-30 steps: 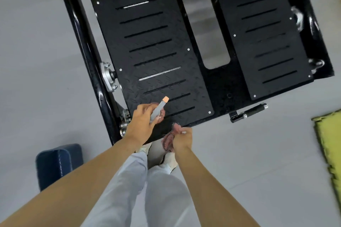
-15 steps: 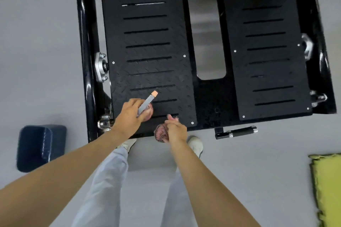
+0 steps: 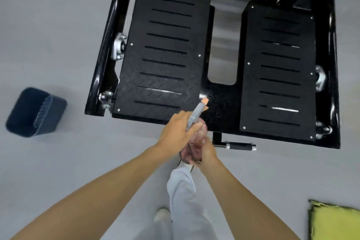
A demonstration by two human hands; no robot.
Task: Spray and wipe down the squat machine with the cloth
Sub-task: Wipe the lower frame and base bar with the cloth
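1. The left hand [image 3: 178, 129] grips a grey, orange-tipped spray bottle [image 3: 194, 116]; the right hand [image 3: 208, 151] clutches a bunched pink cloth [image 3: 187, 153].
2. Both hands are at the near edge of the squat machine [image 3: 165, 54], which has slotted black tread plates.
3. Smooth grey floor [image 3: 58, 25].

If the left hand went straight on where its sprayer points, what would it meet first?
Probably the black centre panel beside the left foot plate: the left hand aims the spray bottle up and right towards it. How high the hand is above the panel is unclear.
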